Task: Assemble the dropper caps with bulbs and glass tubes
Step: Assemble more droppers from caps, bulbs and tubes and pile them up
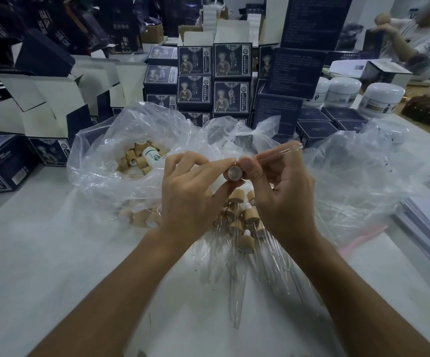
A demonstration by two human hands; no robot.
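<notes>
Glass tube [278, 152] in right hand [283, 191] — long axis slanting up-right, away from cap [234, 172].

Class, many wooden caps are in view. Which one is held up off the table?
The wooden cap pinched by the left hand, its open end toward the camera; the right hand holds a glass tube beside it.

Views: one only, worn on the person's head.
Position: above the near edge of the desk [41, 253], over the person's own forearms.
Facing: forward and down, toward the far edge, where boxes [230, 60] stand stacked.
Nearness: close; the left hand [190, 199] and right hand [283, 197] fill the middle, the forearms running in from the bottom corners.
Lens: wide-angle; lines bend toward the frame's sides.
Reach: past the far right corner, a second person [412, 39].
Shared ground: none, with only one view.
</notes>
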